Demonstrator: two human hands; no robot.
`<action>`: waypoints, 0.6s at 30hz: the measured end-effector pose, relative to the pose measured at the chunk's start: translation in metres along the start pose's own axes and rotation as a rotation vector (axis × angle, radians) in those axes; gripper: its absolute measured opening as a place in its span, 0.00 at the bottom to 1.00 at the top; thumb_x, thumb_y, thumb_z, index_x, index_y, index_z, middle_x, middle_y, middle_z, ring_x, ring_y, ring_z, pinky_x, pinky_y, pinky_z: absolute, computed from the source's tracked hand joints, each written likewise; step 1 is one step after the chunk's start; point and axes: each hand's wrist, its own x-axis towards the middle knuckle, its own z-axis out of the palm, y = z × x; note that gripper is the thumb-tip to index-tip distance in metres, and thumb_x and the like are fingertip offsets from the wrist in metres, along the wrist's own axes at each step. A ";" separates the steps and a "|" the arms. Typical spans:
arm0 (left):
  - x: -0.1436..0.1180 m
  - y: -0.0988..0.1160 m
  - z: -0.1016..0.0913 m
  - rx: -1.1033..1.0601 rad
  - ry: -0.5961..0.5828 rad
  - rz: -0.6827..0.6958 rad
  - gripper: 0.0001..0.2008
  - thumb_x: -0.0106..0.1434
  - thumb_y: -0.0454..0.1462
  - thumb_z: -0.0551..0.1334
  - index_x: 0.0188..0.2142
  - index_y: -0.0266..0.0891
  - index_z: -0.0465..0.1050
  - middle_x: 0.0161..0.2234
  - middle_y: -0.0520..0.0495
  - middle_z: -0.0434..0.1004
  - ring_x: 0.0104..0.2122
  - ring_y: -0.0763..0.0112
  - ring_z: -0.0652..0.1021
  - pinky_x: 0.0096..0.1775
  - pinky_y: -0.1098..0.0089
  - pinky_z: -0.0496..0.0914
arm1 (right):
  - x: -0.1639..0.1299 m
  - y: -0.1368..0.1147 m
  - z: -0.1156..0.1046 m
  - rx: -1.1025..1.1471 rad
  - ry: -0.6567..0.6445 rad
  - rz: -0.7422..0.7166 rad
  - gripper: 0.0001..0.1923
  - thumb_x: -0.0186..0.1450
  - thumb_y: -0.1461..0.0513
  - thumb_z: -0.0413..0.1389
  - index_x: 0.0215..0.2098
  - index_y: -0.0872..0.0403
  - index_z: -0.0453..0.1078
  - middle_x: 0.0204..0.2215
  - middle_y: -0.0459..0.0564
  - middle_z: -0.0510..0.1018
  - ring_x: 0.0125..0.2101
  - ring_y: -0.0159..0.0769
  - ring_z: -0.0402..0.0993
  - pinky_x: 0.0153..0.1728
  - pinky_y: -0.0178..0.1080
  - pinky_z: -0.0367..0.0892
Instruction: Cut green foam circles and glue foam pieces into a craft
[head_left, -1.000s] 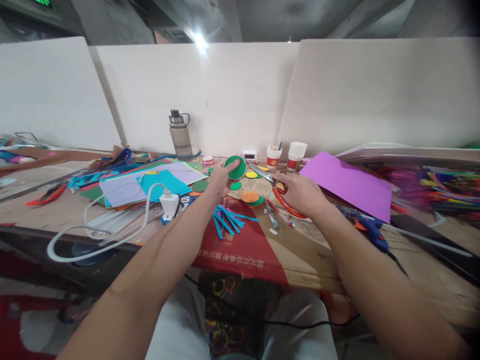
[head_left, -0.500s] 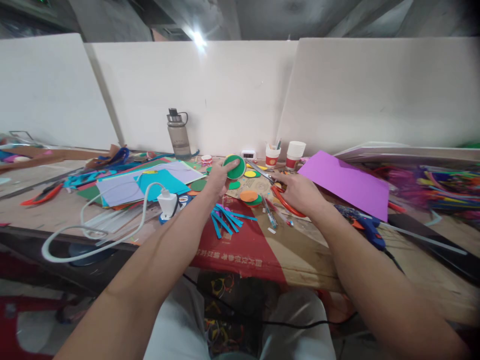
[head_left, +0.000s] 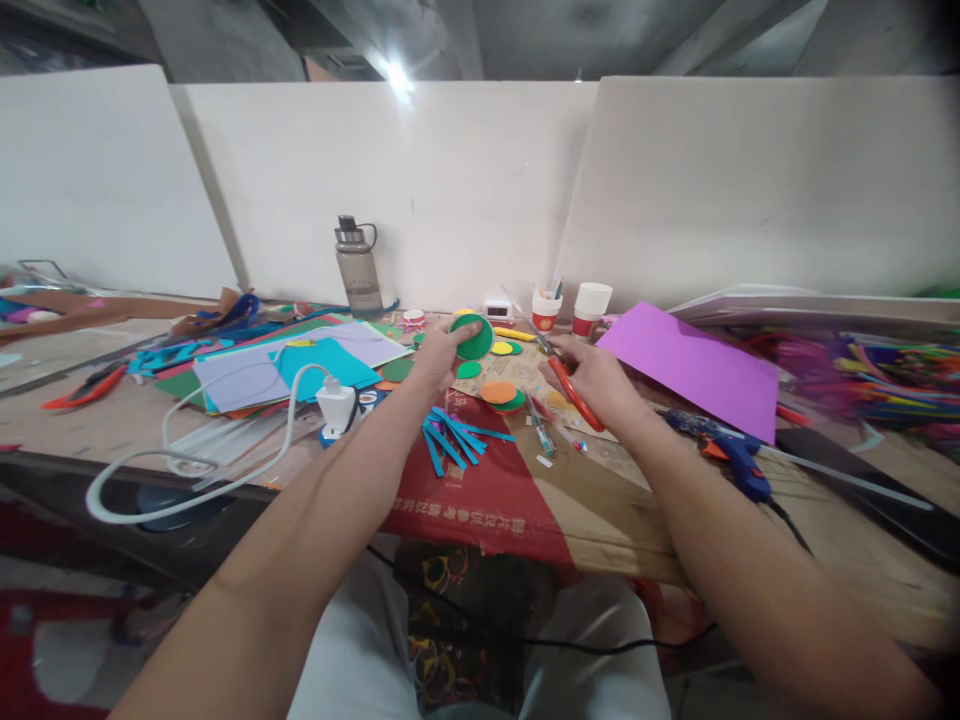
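The two hands are seen apart; by the left hand a green disc is pinched at its edge and held above the table; by the right hand red-handled scissors are gripped, with the blades pointed away from the person and apart from the disc; whether these blades are spread cannot be told; nearer to the person, blue strips are laid; beside the right hand, a purple sheet is placed.

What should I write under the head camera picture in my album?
Left hand holding a green disc, right hand holding scissors with orange handles.
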 end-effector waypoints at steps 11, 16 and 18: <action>-0.021 -0.006 0.016 0.497 -0.241 0.032 0.17 0.48 0.43 0.70 0.36 0.34 0.78 0.32 0.49 0.79 0.31 0.70 0.75 0.36 0.71 0.68 | 0.004 0.003 0.015 0.539 0.134 0.026 0.34 0.52 0.52 0.66 0.53 0.55 0.65 0.27 0.45 0.76 0.28 0.36 0.73 0.32 0.41 0.71; -0.020 -0.010 0.017 0.698 -0.297 0.111 0.17 0.51 0.44 0.67 0.37 0.36 0.79 0.35 0.48 0.80 0.34 0.67 0.76 0.37 0.70 0.69 | 0.001 -0.002 0.016 0.467 0.158 0.004 0.29 0.53 0.55 0.64 0.51 0.55 0.66 0.29 0.47 0.78 0.31 0.37 0.75 0.36 0.42 0.70; -0.020 -0.011 0.017 0.729 -0.311 0.131 0.16 0.52 0.45 0.66 0.36 0.36 0.79 0.34 0.48 0.79 0.34 0.67 0.76 0.37 0.70 0.69 | 0.000 -0.003 0.016 0.498 0.159 0.012 0.29 0.53 0.56 0.64 0.51 0.55 0.66 0.29 0.47 0.78 0.30 0.37 0.76 0.36 0.41 0.70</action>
